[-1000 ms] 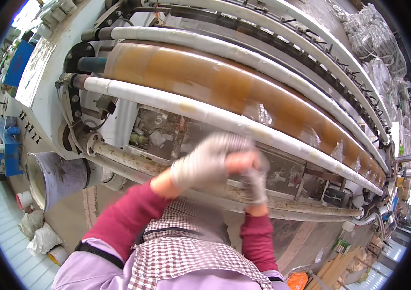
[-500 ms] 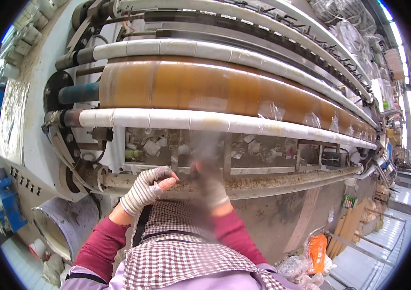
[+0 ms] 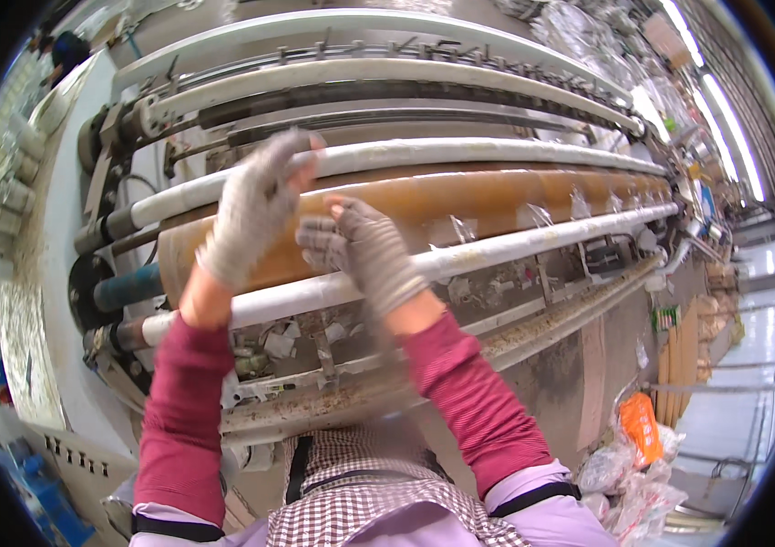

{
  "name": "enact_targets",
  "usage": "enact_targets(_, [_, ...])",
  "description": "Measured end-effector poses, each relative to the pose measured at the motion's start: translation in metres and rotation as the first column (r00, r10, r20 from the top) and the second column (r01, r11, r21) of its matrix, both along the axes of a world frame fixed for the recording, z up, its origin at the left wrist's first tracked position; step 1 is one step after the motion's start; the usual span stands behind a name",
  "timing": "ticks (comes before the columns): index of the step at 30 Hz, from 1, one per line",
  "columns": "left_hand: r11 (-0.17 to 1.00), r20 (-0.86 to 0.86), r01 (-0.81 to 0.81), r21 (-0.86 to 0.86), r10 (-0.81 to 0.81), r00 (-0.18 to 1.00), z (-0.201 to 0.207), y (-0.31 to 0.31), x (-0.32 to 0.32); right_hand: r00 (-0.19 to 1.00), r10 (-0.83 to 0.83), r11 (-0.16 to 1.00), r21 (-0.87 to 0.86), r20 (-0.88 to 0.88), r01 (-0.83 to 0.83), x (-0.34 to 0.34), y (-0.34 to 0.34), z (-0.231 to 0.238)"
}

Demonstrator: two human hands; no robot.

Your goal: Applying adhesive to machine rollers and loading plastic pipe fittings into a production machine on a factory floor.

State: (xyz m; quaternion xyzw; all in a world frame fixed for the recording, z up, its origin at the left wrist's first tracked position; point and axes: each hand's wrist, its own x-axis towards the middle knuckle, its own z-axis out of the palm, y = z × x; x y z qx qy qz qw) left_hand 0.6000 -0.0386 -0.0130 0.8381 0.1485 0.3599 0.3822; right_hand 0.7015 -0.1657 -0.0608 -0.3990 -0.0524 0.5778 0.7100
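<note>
Factory workshop: long roller machine (image 3: 497,193), strip lights (image 3: 733,137).

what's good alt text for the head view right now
Gloved left hand and right hand, close together with fingers bent, are raised over a long brown roll that runs between two white rollers on a machine. The left is blurred. The person wears maroon sleeves and a checked apron.
</note>
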Motion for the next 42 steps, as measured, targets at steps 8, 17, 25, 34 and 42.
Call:
enact_targets(8, [0.981,-0.822,0.017,0.192,0.151,0.550,-0.049,0.081,0.054,-0.150,-0.254,0.927,0.285,0.955,0.243,0.033,-0.072,0.036])
enact_targets(17, [0.960,-0.044,-0.122,0.252,0.137,0.990,-0.044,-0.024,0.095,0.008,-0.309,0.919,0.296,0.951,0.260,0.132,-0.130,0.011])
enact_targets(25, [0.869,-0.268,-0.003,0.495,0.156,0.950,-0.041,-0.255,0.269,-0.085,-0.226,0.944,0.239,0.970,0.227,0.283,-0.224,0.013])
enact_targets(34, [0.747,-0.570,-0.007,0.665,0.513,0.641,-0.068,-0.290,0.380,-0.399,-0.134,0.780,0.345,0.907,0.522,0.448,-0.361,0.015])
enact_targets(42, [0.806,-0.454,-0.244,0.539,0.522,0.722,-0.069,-0.297,0.400,-0.343,0.355,0.934,-0.322,0.870,0.152,0.549,-0.332,-0.005])
